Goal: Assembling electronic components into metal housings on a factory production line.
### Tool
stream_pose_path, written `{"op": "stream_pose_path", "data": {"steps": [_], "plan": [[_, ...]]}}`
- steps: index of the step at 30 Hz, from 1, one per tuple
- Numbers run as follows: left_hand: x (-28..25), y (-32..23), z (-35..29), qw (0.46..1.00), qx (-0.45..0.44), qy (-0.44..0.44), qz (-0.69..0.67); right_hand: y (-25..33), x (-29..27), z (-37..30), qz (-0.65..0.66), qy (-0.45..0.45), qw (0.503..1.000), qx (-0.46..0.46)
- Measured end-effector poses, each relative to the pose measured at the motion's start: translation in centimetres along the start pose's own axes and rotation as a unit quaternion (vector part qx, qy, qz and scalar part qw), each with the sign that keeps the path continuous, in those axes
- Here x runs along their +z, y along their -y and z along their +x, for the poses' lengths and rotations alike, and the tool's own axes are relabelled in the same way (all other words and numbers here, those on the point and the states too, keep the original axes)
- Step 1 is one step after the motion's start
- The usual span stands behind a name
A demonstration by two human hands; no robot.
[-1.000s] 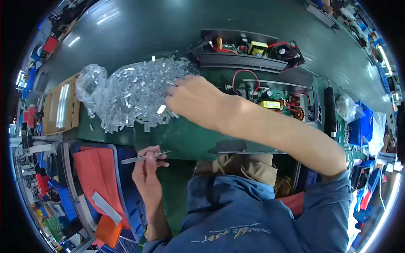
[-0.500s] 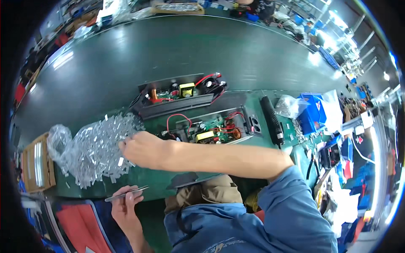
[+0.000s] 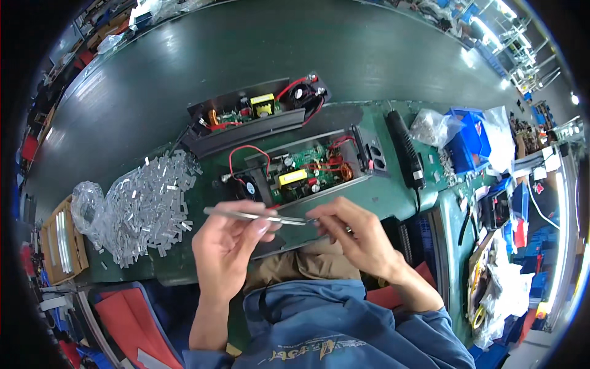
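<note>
My left hand (image 3: 222, 255) grips metal tweezers (image 3: 246, 215) between thumb and fingers, their tips pointing right. At those tips, the fingertips of my right hand (image 3: 364, 240) are pinched together; whatever they hold is too small to make out. Just beyond both hands lies an open metal housing (image 3: 307, 198) with a green circuit board, a yellow transformer (image 3: 292, 177) and red wires. A fan (image 3: 244, 186) sits by its left end. To the left spreads a heap of small shiny metallic pieces (image 3: 150, 200) on a clear plastic bag (image 3: 87, 206).
Behind stands a second open housing (image 3: 246, 134) with a board inside. A black corded tool (image 3: 405, 150) lies to the right, near a blue bin (image 3: 472, 142) and another plastic bag (image 3: 433, 127). A cardboard box (image 3: 69, 243) with silver strips is at far left.
My right hand has drawn back from the heap of pieces to the tweezers' tips. My left hand has lifted and moved right with the tweezers, so both meet before the nearer housing.
</note>
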State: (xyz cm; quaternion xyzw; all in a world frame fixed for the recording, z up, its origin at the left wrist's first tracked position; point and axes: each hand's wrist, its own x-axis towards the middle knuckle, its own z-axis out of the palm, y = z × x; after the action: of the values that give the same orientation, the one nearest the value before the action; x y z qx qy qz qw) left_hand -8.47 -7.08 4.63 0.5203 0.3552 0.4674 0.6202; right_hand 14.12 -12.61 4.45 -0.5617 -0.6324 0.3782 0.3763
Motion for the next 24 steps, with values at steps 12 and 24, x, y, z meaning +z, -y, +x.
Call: {"op": "stream_pose_path", "data": {"steps": [12, 24], "plan": [[2.7, 1.2, 2.3, 0.995, -0.028, 0.043, 0.088, -2.2, -1.6, -0.2, 0.023, -0.033, 0.999, -0.009], [4.1, 2.2, 5.3, 0.966, 0.048, 0.065, 0.247, -6.1, -4.5, -1.9, -0.116, -0.241, 0.961, -0.065]]}}
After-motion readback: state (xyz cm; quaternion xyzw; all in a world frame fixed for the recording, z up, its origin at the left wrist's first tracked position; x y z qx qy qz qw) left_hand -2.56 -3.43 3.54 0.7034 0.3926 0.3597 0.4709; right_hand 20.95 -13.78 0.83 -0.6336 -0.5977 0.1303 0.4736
